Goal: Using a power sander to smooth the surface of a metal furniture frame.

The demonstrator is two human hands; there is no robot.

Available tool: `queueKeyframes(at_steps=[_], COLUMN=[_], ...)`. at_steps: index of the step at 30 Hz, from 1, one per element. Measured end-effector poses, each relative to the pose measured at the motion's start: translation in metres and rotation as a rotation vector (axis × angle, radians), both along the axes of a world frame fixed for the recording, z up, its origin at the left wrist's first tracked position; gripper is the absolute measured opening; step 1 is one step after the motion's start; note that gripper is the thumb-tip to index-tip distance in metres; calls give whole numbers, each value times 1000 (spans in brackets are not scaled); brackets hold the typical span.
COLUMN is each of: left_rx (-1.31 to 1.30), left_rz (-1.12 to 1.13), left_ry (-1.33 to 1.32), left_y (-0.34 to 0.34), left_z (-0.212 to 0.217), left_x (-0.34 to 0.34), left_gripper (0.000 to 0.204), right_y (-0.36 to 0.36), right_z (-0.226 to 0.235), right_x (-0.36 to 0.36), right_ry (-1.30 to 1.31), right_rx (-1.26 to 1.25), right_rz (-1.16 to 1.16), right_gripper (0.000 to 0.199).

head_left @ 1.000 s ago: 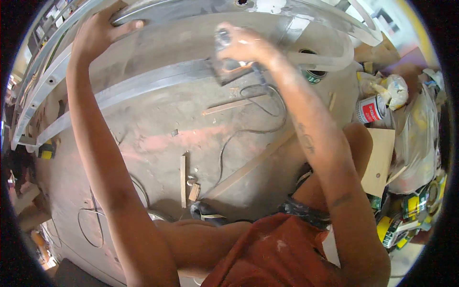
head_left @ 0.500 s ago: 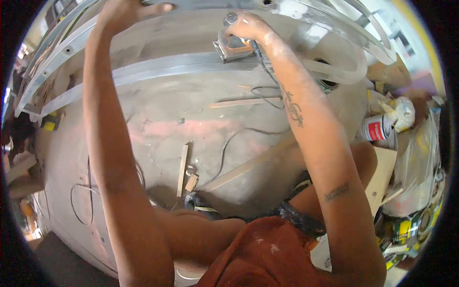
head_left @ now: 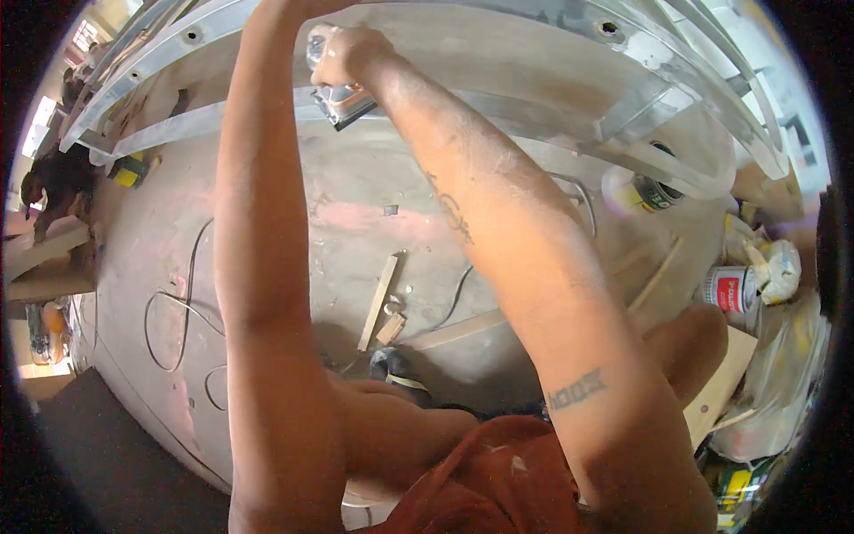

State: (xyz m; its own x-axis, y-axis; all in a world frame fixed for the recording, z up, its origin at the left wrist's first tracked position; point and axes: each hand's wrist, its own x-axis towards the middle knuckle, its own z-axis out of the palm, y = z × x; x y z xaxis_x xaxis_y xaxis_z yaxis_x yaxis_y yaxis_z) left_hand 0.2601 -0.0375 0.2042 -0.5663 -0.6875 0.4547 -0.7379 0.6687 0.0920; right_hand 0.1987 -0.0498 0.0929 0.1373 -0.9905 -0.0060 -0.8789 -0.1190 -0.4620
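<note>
My right hand (head_left: pixel 351 55) is closed around an electric sander (head_left: pixel 342 109). The sander is tilted, its flat pad close to the lower rail of a large curved frame (head_left: pixel 498 109) coated in pale grey. Whether the pad touches the frame I cannot tell. At the top edge of the view my left hand (head_left: pixel 322 7) reaches to the frame's upper rail, just beyond the sander. Its fingers are cut off by the picture's edge. White dust coats my right hand and forearm.
On the floor between my legs lie a wooden strip (head_left: pixel 380 303) and a small wood block (head_left: pixel 390 329). A thin cable (head_left: pixel 189 298) loops at the left. To the right stand a can with a red label (head_left: pixel 729 290), an open can (head_left: pixel 654 191) and a plastic bag (head_left: pixel 783 356).
My right hand has moved left with the sander, close to my left arm. My left hand has shifted right and up, mostly out of the picture. The view has turned slightly.
</note>
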Motion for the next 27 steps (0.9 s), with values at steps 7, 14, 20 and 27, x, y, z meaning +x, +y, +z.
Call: queueKeyframes(at_steps=[7, 14, 20, 27], left_rx=[-25, -12, -27, 9], left_rz=[-22, 2, -47, -8], left_ry=[2, 14, -10, -6], left_y=[-4, 1, -5, -24], left_z=[1, -1, 2, -11], left_x=[-1, 14, -26, -5], left_gripper=[76, 79, 74, 93], right_y=[35, 55, 11, 67], right_z=[-24, -31, -47, -34], right_x=[-16, 2, 33, -40], right_ry=[50, 15, -171, -104], right_rx=[-334, -399, -263, -339], right_rz=[154, -125, -170, -35], right_gripper=[64, 60, 38, 57])
